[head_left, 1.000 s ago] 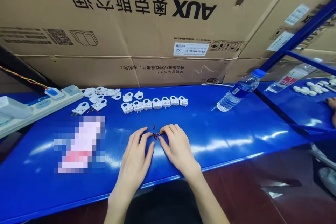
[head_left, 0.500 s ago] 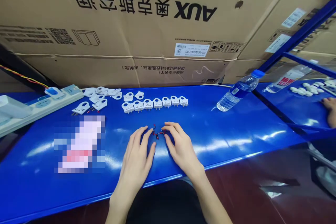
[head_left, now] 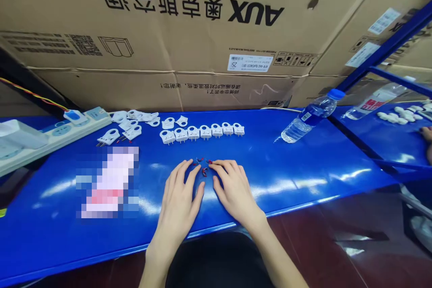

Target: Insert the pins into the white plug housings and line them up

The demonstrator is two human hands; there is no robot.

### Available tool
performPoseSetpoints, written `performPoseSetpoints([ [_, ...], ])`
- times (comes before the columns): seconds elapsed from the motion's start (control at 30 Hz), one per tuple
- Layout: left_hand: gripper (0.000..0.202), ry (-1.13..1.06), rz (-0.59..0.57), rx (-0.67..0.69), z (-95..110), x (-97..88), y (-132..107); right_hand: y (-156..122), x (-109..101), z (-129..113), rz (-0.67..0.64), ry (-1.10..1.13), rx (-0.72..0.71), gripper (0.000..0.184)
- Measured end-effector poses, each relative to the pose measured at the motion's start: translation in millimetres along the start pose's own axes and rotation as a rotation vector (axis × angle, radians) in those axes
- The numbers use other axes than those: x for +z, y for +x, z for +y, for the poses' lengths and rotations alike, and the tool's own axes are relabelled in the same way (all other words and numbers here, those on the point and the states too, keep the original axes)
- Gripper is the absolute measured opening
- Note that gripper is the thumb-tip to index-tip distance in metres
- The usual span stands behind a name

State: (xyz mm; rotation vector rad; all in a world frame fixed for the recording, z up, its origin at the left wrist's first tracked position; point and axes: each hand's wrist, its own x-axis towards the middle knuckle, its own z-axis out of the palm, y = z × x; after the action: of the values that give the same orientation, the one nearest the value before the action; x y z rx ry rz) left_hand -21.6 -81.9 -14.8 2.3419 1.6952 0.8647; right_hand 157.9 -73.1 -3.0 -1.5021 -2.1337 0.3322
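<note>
Several tiny red-and-black parts with thin wire-like legs lie on the blue table between my hands; they are too small to name surely. My left hand rests on the table to their left, fingers spread and palm down. On their right is my right hand, also palm down with fingers apart, its index fingertip at or touching one red-tipped part. Neither hand grips anything. Beyond the fingertips stands a row of white plugs with ring handles, prongs toward me.
More white ring-handled pieces are heaped at the back left, beside a power strip. A blurred pinkish item lies left. A water bottle leans at right near a blue frame. Another person's hand shows far right.
The small parts are spread slightly farther apart between my fingertips. My hands have shifted a little, both staying open on the table. The whole view has moved slightly.
</note>
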Motion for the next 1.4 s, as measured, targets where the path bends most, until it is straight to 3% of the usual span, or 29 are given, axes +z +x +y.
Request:
performPoseSetpoints([
  [0.13, 0.035, -0.013, 0.015, -0.009, -0.1, 1.3, 0.0, -0.4, -1.9, 0.8, 0.012, 0.014, -0.030, 0.045],
  [0.3, 0.019, -0.017, 0.021, -0.041, -1.3, 1.6, 0.5, -0.4, -6.6, -1.4, 0.009, 0.125, -0.015, 0.026],
  [0.47, 0.032, 0.040, 0.055, -0.089, -3.2, 2.2, 1.2, -0.2, -5.2, -3.6, -0.067, 0.104, -0.082, 0.025],
  [0.7, 0.041, 0.075, 0.028, -0.083, -3.6, 4.4, 0.9, -0.4, -2.4, -2.2, -0.035, 0.020, -0.053, 0.047],
  [0.9, 0.047, 0.120, 0.036, -0.048, -5.9, 7.1, -0.2, -3.3, 1.4, 0.5, 0.028, -0.037, -0.005, 0.049],
  [1.0, 0.051, 0.169, 0.006, -0.009, -9.6, 8.7, -1.4, -4.2, 2.6, 0.1, -0.013, -0.078, 0.022, 0.051],
  [1.13, 0.051, 0.214, -0.030, 0.002, -8.7, 9.4, -1.8, -0.9, 4.7, -2.5, -0.080, -0.121, 0.064, 0.059],
  [1.4, 0.050, 0.237, -0.007, -0.009, -2.7, 8.9, -0.8, 4.4, 13.6, -7.4, -0.078, -0.128, 0.027, 0.059],
])
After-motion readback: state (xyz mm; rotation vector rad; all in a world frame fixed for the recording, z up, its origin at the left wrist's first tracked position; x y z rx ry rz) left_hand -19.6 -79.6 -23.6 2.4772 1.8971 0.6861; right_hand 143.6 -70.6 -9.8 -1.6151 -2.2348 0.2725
